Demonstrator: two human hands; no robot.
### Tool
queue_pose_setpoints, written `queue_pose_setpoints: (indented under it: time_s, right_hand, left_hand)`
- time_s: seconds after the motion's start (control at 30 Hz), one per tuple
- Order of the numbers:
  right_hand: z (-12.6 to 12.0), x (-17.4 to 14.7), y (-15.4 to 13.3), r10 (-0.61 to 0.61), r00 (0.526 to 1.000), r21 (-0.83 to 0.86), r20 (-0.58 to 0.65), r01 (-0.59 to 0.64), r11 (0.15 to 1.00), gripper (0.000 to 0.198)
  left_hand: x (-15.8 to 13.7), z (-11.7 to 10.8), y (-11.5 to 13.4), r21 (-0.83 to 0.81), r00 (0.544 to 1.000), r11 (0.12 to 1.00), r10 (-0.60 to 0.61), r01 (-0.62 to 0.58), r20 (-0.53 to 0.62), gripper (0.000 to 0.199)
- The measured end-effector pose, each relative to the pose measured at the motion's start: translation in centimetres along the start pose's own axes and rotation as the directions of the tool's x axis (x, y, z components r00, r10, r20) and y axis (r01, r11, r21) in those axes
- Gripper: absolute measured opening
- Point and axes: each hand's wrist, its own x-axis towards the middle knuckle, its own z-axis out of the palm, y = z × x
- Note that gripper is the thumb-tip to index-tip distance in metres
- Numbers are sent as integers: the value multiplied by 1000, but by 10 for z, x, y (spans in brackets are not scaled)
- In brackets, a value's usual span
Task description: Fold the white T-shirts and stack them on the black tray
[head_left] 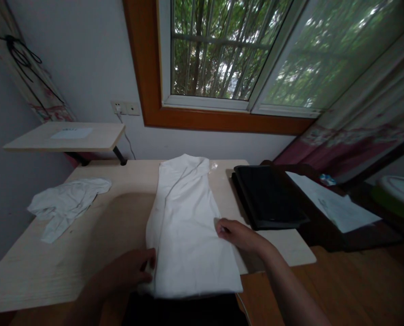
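Observation:
A white cloth garment, folded into a long panel, lies lengthwise on the wooden table, its near edge hanging at the table's front. Its exact kind does not show. At the lower left edge, my left hand is closed on the fabric, thumb and fingers pinching it; the hand is in shadow. My right hand grips the right edge about midway along, with curled fingers. Creases run across the far end of the garment. Further left lies a second, crumpled white cloth, touched by neither hand.
The pale table bears a raised shelf at the back left with a paper label. Black flat cases are stacked on the right. Beyond them are a paper sheet and a dark chair or stand. A window is behind.

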Motion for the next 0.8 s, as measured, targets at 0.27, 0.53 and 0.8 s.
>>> queue_pose_setpoints:
  time_s: [0.27,0.53,0.8]
  right_hand:
    - [-29,31,-4,-13,993,5,-120,14,1000,17]
    - [-13,111,-5,-310,861,-231,-402,232,945,14]
    - [21,106,-5,-346,823,-340,-451,201,919,10]
  left_hand:
    - [15,-39,-15,23,962,999,-36,44,-272,37]
    - [118,-53,-4,-60,739,985,79,-159,-669,37]
    - [141,-38,13,79,715,997,49,9,-697,57]
